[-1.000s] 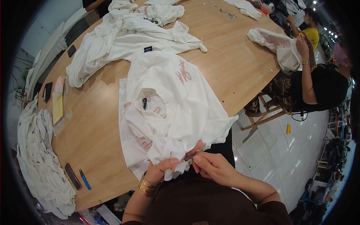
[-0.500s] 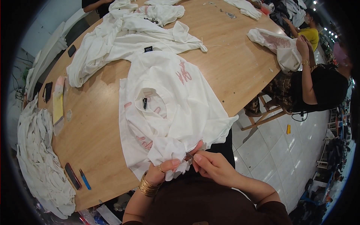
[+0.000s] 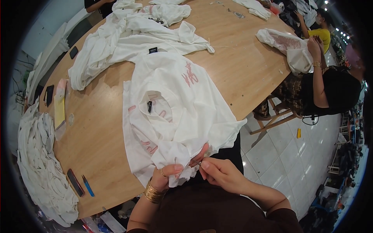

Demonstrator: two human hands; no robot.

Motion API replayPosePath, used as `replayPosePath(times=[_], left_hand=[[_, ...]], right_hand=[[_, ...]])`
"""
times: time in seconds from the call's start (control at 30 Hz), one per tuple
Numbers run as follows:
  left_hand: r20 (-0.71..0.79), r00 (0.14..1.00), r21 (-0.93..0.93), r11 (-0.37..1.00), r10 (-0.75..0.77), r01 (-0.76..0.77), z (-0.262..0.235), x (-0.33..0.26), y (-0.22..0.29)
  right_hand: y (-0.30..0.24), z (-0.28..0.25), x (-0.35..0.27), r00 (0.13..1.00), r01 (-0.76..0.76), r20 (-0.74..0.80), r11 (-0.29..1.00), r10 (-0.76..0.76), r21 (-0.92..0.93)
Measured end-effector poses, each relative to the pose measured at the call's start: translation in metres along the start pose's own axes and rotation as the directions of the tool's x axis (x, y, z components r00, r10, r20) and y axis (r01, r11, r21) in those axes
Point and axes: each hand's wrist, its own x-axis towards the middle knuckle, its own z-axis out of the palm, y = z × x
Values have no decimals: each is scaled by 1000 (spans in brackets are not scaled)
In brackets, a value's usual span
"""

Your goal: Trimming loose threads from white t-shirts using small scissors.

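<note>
A white T-shirt (image 3: 194, 108) with pink lettering lies at the table's near edge, its neck opening facing up and part of it bunched toward me. My left hand (image 3: 167, 175) is closed on the bunched cloth, thumb on top, and its fingers show pink beneath the frayed edge. Close beside it, my right hand (image 3: 219, 173) pinches a small, thin dark tool (image 3: 197, 162). The tool's tip reaches the cloth edge by my left fingers; the rest is hidden in my grip, so its exact kind does not show.
More white shirts (image 3: 116, 50) are heaped beyond, and a white cloth pile (image 3: 39, 163) hangs at the left edge. Blue tweezers (image 3: 88, 186) and a dark red-edged case (image 3: 75, 182) lie near left. At right, a seated co-worker (image 3: 330, 89) holds a white garment (image 3: 287, 46).
The cloth edge between my hands has folded back slightly, so more of my left fingers shows. My right hand has shifted very slightly down, still pinching the small tool.
</note>
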Motion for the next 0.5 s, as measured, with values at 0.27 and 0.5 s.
replayPosePath(times=[0.27, 0.5], left_hand=[[-9, 1000, 52, 998, 18, -17, 19, -8, 18], [-8, 1000, 70, 997, 23, -23, 24, -9, 22]], right_hand=[[-1, 0, 2, 999, -31, 5, 999, 31, -16], [-2, 1, 3, 1000, -24, -13, 1000, 24, 2]])
